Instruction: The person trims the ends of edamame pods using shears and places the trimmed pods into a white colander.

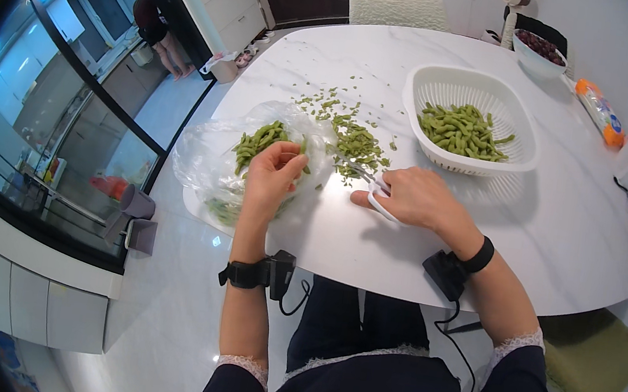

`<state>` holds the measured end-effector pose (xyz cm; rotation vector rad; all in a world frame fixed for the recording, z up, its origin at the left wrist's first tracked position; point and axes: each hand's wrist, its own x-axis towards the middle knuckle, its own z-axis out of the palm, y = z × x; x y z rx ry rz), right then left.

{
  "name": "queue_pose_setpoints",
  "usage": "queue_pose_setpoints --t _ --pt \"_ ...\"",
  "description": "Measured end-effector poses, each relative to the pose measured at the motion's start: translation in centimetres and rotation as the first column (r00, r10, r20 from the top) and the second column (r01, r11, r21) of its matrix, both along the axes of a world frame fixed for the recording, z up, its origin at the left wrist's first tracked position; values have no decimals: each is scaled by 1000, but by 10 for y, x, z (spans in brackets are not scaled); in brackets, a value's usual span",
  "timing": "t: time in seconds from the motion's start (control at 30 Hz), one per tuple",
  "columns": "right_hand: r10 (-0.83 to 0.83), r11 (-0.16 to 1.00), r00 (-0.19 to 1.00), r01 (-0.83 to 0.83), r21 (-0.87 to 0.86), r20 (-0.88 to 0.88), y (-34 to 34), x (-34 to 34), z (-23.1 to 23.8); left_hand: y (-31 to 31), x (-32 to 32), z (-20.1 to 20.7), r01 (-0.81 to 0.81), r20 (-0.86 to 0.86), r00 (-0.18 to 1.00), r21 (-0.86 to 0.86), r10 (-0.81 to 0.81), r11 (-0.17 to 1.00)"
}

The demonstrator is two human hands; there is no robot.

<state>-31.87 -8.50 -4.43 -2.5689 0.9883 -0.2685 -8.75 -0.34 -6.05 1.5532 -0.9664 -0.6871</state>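
Over a clear plastic bag (pixel 215 137) of green edamame pods (pixel 260 139), my left hand (pixel 276 172) is closed with a single pod (pixel 304 148) between its fingertips. My right hand (pixel 416 197) grips a pair of white-handled scissors (pixel 385 206), blades pointing left toward that pod. Whether the blades are parted is too small to tell. Below and beyond the blades lies a loose pile of green trimmings (pixel 357 143) on the tabletop. A white slotted basket (pixel 523 120), right of the pile, holds many pods.
The white marble-patterned table (pixel 558 249) has a rounded edge. At its far right stand a bowl of dark red fruit (pixel 539 53) and an orange package (pixel 600 114). A green chair (pixel 592 355) is at my right. Another person (pixel 154 27) stands in the kitchen at far left.
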Motion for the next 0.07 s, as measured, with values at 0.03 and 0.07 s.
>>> queue_pose_setpoints --t 0.03,0.07 --pt "6 1000 1000 -6 -1 -4 0 0 -1 -1 -3 -2 56 6 998 18 -56 998" --pt "9 1000 1000 -9 -2 -7 -2 0 -2 -1 -7 -2 113 4 994 50 -113 992"
